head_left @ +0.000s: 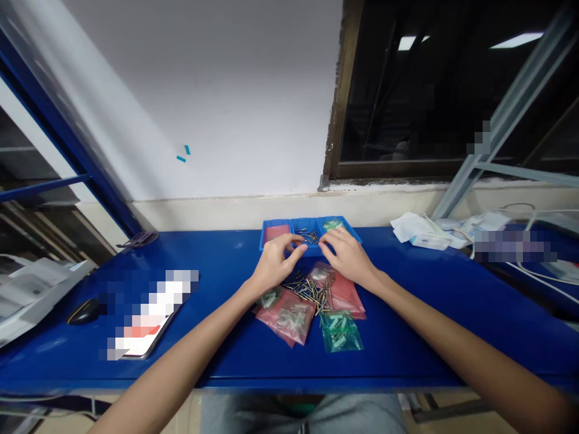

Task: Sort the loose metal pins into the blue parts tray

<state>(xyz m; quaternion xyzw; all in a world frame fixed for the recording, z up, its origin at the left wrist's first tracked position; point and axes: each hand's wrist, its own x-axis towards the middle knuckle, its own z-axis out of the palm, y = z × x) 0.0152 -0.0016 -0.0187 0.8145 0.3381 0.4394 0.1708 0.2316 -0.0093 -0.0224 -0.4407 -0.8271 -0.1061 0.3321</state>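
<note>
A: Screws (313, 292): where, what axis?

B: Loose pile on the near side of the tray (312, 250), shafts crossing every way; more in its middle compartment.

A: Grip?

B: Left hand (274, 263) and right hand (347, 255), fingers curled, meet at the tray's front; I cannot tell whether either pinches anything. Left is nearer the pile.

A: Room?

B: Bags (342, 334) crowd the near side; I see open tabletop (217, 259) left and right of the tray.

1. A pale wall (226, 102) rises behind a blue desk (226, 247), center.
2. Bright lights (515, 40) show in a dark window (389, 114), upper right.
3. A blue post (67, 140) slants at left, a gray post (502, 117) at right.
4. Pale floor (186, 416) shows below.
</note>
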